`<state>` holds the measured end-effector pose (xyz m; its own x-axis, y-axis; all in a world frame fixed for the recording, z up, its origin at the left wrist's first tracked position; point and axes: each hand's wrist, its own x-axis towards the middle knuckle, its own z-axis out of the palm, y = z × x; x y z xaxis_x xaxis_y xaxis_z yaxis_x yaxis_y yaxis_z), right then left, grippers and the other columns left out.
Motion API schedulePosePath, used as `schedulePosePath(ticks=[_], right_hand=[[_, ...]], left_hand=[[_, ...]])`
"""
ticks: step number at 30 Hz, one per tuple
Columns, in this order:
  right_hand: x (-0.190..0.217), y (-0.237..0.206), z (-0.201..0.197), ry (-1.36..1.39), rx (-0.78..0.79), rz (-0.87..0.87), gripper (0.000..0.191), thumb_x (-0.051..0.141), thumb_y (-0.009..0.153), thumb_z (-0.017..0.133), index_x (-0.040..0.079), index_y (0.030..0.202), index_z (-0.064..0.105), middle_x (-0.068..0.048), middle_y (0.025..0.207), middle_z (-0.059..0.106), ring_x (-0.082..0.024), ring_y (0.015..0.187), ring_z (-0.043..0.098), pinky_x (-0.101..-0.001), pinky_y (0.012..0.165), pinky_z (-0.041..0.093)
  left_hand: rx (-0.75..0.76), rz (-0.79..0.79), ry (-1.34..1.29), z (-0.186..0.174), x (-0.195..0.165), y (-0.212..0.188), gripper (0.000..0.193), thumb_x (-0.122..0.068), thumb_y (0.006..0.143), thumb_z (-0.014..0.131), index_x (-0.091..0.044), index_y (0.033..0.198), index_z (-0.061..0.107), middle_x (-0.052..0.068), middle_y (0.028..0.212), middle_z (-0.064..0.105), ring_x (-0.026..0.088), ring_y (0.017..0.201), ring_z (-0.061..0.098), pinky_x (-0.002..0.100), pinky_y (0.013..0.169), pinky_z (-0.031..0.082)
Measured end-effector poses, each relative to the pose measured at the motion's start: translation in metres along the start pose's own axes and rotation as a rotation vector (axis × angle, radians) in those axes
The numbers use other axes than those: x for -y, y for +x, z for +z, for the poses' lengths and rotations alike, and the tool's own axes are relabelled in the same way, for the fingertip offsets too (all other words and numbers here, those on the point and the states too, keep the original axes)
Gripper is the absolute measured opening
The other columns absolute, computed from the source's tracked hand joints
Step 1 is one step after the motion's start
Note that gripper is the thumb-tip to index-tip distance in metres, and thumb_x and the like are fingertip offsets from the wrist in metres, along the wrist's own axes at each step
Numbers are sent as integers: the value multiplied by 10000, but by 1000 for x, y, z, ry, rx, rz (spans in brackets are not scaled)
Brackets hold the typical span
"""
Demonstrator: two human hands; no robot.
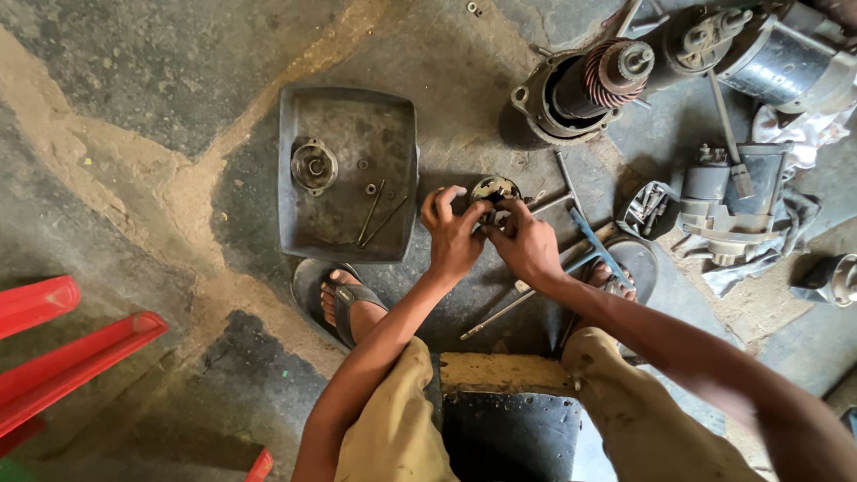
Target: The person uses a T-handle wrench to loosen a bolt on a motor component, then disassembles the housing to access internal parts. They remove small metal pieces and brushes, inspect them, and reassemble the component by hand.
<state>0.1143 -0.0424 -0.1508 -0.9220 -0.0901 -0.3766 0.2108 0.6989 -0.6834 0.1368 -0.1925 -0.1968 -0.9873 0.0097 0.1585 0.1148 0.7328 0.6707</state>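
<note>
Your left hand [453, 234] and right hand [525, 241] meet over the floor, both pinching a small round metal part [494, 189] between their fingertips; the part sits at the far edge of both hands, just right of the tray [295, 170]. Your left fingers curl around its left side, the right ones close on its near right side. The tray holds a round cap [314, 166], two thin bolts [375, 214] and small washers. Just right of your right hand lies a blue wrench [596, 245]. Far right lies an armature [611, 76] in its housing, with more motor bodies [732, 201] on a rag. Red plastic [62, 344] lies near left.
</note>
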Motion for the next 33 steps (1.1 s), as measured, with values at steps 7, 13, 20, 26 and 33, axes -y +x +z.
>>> schedulePosePath(ticks=[7,13,20,26,33], right_hand=[[-15,4,9,84,-30,-33,422,260,834,812,72,1184,669,-132,706,674,-292,623,675,-409,603,524],[-21,8,14,53,-71,-285,368,224,893,762,45,1188,635,-160,851,740,-360,779,722,-437,663,555],[-19,13,4,-91,2,-306,384,329,849,792,88,1116,655,-157,753,737,-371,699,723,-452,620,567],[-15,25,-7,-341,97,-433,343,369,872,771,98,1046,653,-178,631,669,-402,599,678,-496,554,534],[-28,52,-34,-317,205,-866,181,225,886,730,109,1003,654,-109,643,645,-315,567,658,-443,535,522]], left_hand=[[-86,75,-5,0,-1,-4,446,33,729,761,-191,1106,675,152,1438,362,451,1361,297,550,1144,308],[-161,186,154,5,1,-3,391,48,804,759,-115,1146,662,99,1522,358,387,1359,347,518,1158,325],[-115,114,-257,-8,7,7,839,44,721,828,-67,1421,378,309,1580,224,501,1403,363,550,1148,381],[257,283,-275,-22,24,57,970,-31,702,852,-8,1516,325,277,1604,331,488,1478,377,551,1226,376],[15,4,-272,6,1,26,992,-197,698,932,-49,1494,360,256,1445,470,442,1357,462,550,1151,384]])
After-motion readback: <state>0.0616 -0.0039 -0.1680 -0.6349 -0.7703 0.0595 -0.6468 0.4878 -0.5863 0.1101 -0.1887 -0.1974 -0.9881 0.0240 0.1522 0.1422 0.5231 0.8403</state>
